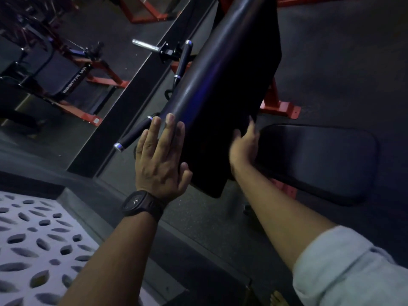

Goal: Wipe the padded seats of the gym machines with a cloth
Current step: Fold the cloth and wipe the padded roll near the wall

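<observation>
A long black padded backrest slants up through the middle of the view. My left hand, with a dark watch on the wrist, lies flat against its lower left side, fingers straight. My right hand is on the pad's lower right edge, its fingers lost in the dark. I can make out no cloth in this dim light. The black padded seat lies just right of my right hand.
Two black grip handles stick out left of the backrest. Red frame feet stand on the dark floor behind. A mirror wall on the left reflects other machines. A white perforated panel fills the lower left.
</observation>
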Action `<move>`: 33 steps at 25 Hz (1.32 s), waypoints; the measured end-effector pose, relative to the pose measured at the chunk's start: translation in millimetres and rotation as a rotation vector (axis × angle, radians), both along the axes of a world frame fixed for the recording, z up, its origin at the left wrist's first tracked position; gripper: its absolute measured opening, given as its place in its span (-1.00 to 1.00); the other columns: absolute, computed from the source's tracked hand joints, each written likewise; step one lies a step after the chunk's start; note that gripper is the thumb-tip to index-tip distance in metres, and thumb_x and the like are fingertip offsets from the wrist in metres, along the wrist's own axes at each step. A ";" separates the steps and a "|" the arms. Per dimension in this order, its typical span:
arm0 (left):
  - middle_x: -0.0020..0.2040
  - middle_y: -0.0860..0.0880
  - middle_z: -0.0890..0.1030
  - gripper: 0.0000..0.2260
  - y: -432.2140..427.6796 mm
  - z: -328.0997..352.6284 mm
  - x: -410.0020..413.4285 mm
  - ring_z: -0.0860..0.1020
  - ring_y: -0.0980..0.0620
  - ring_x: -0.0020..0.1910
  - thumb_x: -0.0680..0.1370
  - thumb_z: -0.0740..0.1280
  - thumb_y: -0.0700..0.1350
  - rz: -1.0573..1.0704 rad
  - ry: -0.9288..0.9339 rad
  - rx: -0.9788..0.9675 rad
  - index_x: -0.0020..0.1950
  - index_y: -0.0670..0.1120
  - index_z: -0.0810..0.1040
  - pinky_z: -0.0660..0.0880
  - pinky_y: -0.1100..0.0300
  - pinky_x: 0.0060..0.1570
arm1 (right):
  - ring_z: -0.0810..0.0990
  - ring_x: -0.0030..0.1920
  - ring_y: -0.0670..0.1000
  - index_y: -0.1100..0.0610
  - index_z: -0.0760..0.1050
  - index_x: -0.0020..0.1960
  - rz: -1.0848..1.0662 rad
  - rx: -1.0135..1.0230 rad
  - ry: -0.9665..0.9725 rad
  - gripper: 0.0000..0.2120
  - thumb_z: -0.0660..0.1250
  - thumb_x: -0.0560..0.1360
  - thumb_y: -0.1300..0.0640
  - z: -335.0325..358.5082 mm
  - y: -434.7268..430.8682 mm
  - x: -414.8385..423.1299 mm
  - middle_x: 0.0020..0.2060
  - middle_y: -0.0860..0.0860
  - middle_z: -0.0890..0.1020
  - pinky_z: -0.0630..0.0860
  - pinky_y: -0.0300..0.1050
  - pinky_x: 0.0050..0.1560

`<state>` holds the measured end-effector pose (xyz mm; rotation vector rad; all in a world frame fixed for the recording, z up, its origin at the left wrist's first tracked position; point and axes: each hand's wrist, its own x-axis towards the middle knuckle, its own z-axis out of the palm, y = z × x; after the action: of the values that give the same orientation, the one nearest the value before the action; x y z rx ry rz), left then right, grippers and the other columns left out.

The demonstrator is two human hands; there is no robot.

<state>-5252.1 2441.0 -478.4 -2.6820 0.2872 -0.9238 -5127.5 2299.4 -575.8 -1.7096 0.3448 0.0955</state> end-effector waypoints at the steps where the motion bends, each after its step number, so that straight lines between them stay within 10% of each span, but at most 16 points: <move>1: 0.59 -0.18 0.22 -0.38 -1.0 -0.2 -0.3 -0.06 -0.08 0.65 0.58 0.07 0.08 0.002 0.000 0.000 0.60 -0.16 0.23 0.05 -0.11 0.57 | 0.44 0.40 0.14 -0.08 0.24 0.58 -0.015 0.011 0.100 -0.43 0.27 0.62 0.18 5.3 1.9 1.2 0.54 0.02 0.30 0.34 -0.07 0.35; 5: 0.58 -0.18 0.24 -0.39 -0.5 0.2 1.3 -0.03 -0.09 0.65 0.59 0.04 0.10 0.005 -0.008 0.015 0.58 -0.17 0.28 0.03 -0.08 0.57 | 0.36 0.35 -0.04 -0.07 0.23 0.59 0.129 -0.131 -0.270 -0.36 0.31 0.58 0.24 -10.8 0.5 -22.4 0.56 0.03 0.28 0.27 -0.15 0.37; 9: 0.57 -0.19 0.28 -0.39 -1.0 -0.9 0.4 0.00 -0.11 0.64 0.57 0.07 0.08 0.006 -0.023 0.009 0.57 -0.18 0.32 0.04 -0.07 0.57 | 0.53 0.25 0.13 -0.14 0.32 0.53 -0.069 0.029 0.274 -0.54 0.23 0.64 -0.04 -16.4 -5.5 -5.1 0.45 0.08 0.44 0.43 0.01 0.33; 13: 0.56 -0.21 0.30 -0.39 -1.5 0.0 0.7 0.01 -0.12 0.64 0.56 0.09 0.07 0.001 -0.015 0.012 0.56 -0.18 0.33 0.05 -0.08 0.57 | 0.37 0.45 0.10 0.00 0.18 0.60 0.104 -0.052 -0.069 -0.45 0.23 0.65 0.17 -21.0 -4.2 -31.7 0.54 0.03 0.29 0.28 -0.10 0.41; 17: 0.56 -0.20 0.29 -0.39 -1.1 -0.1 0.5 0.01 -0.11 0.64 0.55 0.10 0.07 0.012 -0.018 0.013 0.56 -0.17 0.33 0.05 -0.07 0.57 | 0.56 0.14 -0.02 -0.01 0.27 0.56 -0.069 -0.049 0.231 -0.57 0.17 0.70 0.10 -28.8 -6.5 -25.2 0.37 0.02 0.49 0.33 -0.49 -0.04; 25: 0.57 -0.19 0.28 -0.39 0.2 0.3 0.9 0.00 -0.10 0.65 0.56 0.08 0.07 0.002 -0.015 0.033 0.57 -0.16 0.32 0.07 -0.07 0.57 | 0.41 0.41 -0.05 -0.04 0.34 0.54 -0.080 0.104 -0.002 -0.49 0.24 0.61 0.20 25.5 6.6 -13.3 0.50 -0.01 0.34 0.21 -0.43 0.16; 27: 0.57 -0.18 0.27 -0.40 1.5 0.5 0.5 0.01 -0.10 0.64 0.56 0.09 0.07 0.008 -0.016 0.045 0.56 -0.17 0.34 0.06 -0.06 0.57 | 0.34 0.39 -0.14 -0.06 0.37 0.51 -0.004 0.035 -0.340 -0.47 0.30 0.57 0.18 47.9 15.9 -41.7 0.51 0.01 0.33 0.19 -0.49 0.23; 29: 0.56 -0.18 0.27 -0.40 0.5 1.6 -0.3 0.03 -0.10 0.64 0.55 0.10 0.06 -0.003 -0.011 0.032 0.54 -0.19 0.37 0.08 -0.07 0.56 | 0.38 0.38 -0.04 0.00 0.42 0.48 0.063 -0.057 -0.629 -0.49 0.31 0.53 0.13 44.2 18.5 -38.5 0.49 0.08 0.38 0.22 -0.40 0.35; 33: 0.56 -0.18 0.28 -0.40 -1.7 2.6 -0.1 0.03 -0.10 0.64 0.55 0.11 0.05 0.009 -0.017 0.013 0.53 -0.19 0.39 0.05 -0.05 0.58 | 0.47 0.33 0.11 0.06 0.50 0.43 -0.039 -0.048 -0.539 -0.51 0.30 0.50 0.14 55.7 19.1 -14.3 0.44 0.14 0.45 0.40 0.05 0.38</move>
<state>-5252.2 2439.3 -475.8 -2.6596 0.2759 -0.9382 -5141.8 2318.4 -520.1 -1.7004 -0.0219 -0.3990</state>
